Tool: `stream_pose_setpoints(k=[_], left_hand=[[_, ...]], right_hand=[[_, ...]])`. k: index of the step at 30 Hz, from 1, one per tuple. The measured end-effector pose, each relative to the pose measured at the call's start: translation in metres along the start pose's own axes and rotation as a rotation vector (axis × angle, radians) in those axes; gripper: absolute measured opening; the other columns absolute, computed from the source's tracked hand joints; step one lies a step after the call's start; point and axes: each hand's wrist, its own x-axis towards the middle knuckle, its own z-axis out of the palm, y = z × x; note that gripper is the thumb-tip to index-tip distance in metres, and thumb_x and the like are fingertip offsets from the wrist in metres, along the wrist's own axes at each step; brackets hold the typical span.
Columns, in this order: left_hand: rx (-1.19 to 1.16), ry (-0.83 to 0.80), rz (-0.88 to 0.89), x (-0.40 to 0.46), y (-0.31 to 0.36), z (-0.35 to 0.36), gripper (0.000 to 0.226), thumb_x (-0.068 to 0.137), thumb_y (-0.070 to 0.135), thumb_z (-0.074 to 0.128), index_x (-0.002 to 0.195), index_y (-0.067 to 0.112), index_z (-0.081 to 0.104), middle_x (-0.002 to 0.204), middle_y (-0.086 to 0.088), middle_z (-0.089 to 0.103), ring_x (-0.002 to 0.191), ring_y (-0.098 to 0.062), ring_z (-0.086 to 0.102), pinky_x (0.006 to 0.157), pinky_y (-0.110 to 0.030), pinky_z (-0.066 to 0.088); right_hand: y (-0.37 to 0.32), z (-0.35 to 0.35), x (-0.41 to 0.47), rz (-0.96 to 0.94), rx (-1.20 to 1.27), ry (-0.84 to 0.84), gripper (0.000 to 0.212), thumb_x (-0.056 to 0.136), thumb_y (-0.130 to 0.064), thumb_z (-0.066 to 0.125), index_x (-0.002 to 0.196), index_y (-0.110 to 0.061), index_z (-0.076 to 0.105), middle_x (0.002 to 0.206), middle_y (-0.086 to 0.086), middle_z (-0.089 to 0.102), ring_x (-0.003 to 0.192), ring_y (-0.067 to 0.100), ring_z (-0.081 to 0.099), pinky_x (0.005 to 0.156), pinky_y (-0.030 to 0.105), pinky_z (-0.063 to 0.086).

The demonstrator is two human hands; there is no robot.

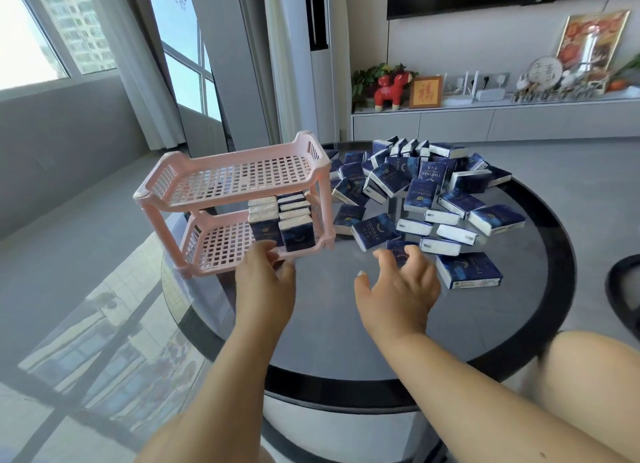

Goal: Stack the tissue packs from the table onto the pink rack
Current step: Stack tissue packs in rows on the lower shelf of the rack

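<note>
Dark-blue tissue packs (pixel 429 192) lie heaped beside the pink rack (pixel 228 199); both hands reach, fingers loose, empty.

You've got a two-tier pink slatted plastic rack (pixel 232 199), dark-blue tissue packs (pixel 282 220) upright on its lower shelf; a loose pile of packs (pixel 429 199) lies right of it.

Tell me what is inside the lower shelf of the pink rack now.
Two rows of tissue packs stand upright at the right end of the lower shelf. How many packs stand behind the front ones is partly hidden. The top shelf holds none.
</note>
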Motion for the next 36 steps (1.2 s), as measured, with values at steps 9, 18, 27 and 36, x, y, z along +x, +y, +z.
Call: stream_pose_setpoints(k=[9, 18, 27, 36], left_hand=[[-0.112, -0.212, -0.078, -0.039, -0.007, 0.006, 0.024, 0.094, 0.026, 0.058, 0.117, 0.024, 0.05, 0.101, 0.005, 0.06, 0.087, -0.007, 0.057, 0.064, -0.019, 0.041], [-0.223, -0.247, -0.156, -0.033, -0.013, 0.006, 0.021, 0.095, 0.022, 0.058, 0.115, 0.022, 0.055, 0.113, -0.004, 0.063, 0.095, -0.016, 0.061, 0.089, -0.041, 0.053], [0.261, -0.263, 0.452, -0.025, -0.012, -0.005, 0.038, 0.084, 0.028, 0.073, 0.119, 0.034, 0.06, 0.106, 0.025, 0.056, 0.099, -0.008, 0.034, 0.079, -0.015, 0.029], [-0.324, -0.289, -0.048, -0.02, -0.017, 0.003, 0.012, 0.092, 0.027, 0.063, 0.1, 0.033, 0.055, 0.094, 0.001, 0.069, 0.088, -0.022, 0.066, 0.076, -0.042, 0.057]], right_hand=[[0.0, -0.006, 0.002, 0.034, 0.001, -0.18, 0.027, 0.086, -0.041, 0.056, 0.101, -0.023, 0.069, 0.144, 0.01, 0.033, 0.118, 0.034, 0.038, 0.101, 0.041, 0.026], [0.002, -0.004, -0.001, -0.261, 0.414, -0.187, 0.026, 0.064, 0.001, 0.073, 0.078, -0.014, 0.056, 0.104, -0.001, 0.044, 0.082, 0.014, 0.052, 0.073, 0.018, 0.036], [-0.001, -0.015, -0.01, -0.41, 0.725, -0.353, 0.049, 0.081, -0.004, 0.065, 0.115, -0.034, 0.049, 0.114, -0.013, 0.059, 0.106, 0.001, 0.057, 0.093, 0.014, 0.043], [-0.014, -0.001, 0.05, 0.032, 0.199, -0.353, 0.056, 0.086, -0.031, 0.064, 0.131, -0.01, 0.037, 0.135, 0.01, 0.04, 0.114, 0.03, 0.049, 0.085, 0.033, 0.041]])
